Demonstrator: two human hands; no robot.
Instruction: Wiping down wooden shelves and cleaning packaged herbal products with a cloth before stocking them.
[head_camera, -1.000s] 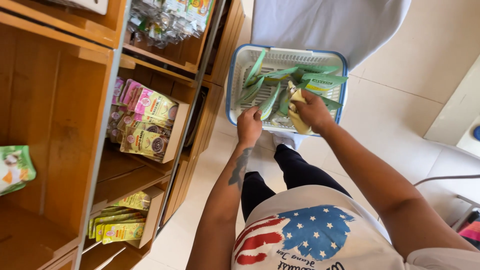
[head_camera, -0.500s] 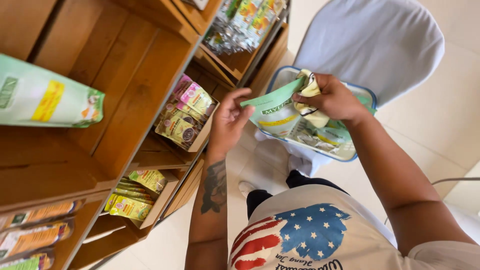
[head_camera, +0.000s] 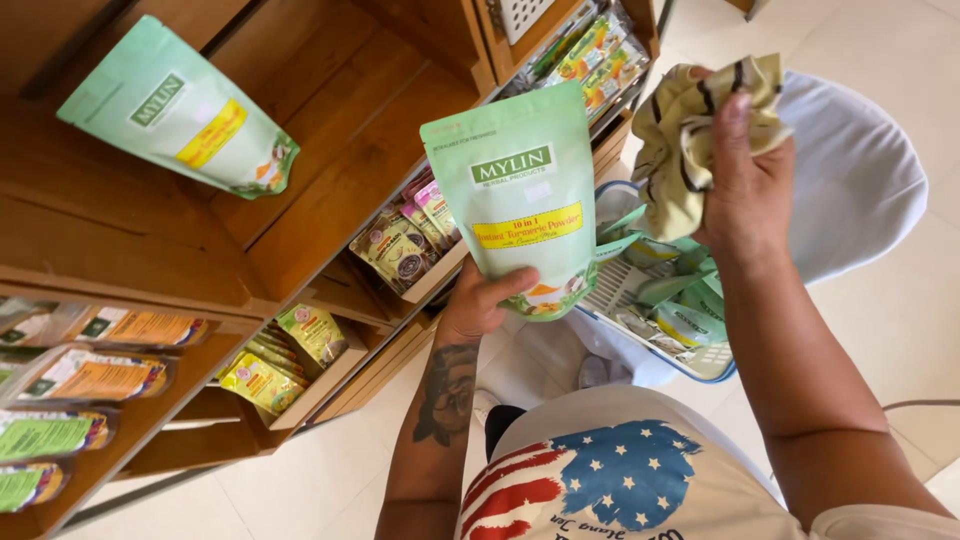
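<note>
Right now your left hand (head_camera: 478, 300) holds a pale green stand-up pouch (head_camera: 520, 195) upright by its lower edge, thumb across the front and fingers closed behind it, so the pouch hangs in the air in front of the wooden shelf unit (head_camera: 330, 190) and just above the basket. Your right hand (head_camera: 745, 185) is closed around a crumpled yellowish cloth with dark stripes (head_camera: 690, 125), raised beside the pouch but not touching it. By the look of it, you are at the wiping stage: pouch lifted out, cloth poised. Any next move calls for a steady grip at the pouch's base while the cloth meets its face, and then a free spot on a shelf.

Below the pouch, the white slatted basket with a blue rim (head_camera: 690, 365) rests on a grey chair (head_camera: 860, 180) and holds several more green pouches lying flat and overlapping. One matching green pouch (head_camera: 180, 110) already stands on the upper shelf to your left. Lower down, a wooden tray (head_camera: 440, 270) holds small pink and green packets on edge, another tray (head_camera: 320, 385) holds yellow-green packets, and orange and green packets (head_camera: 90, 375) lie on the near shelf.
</note>
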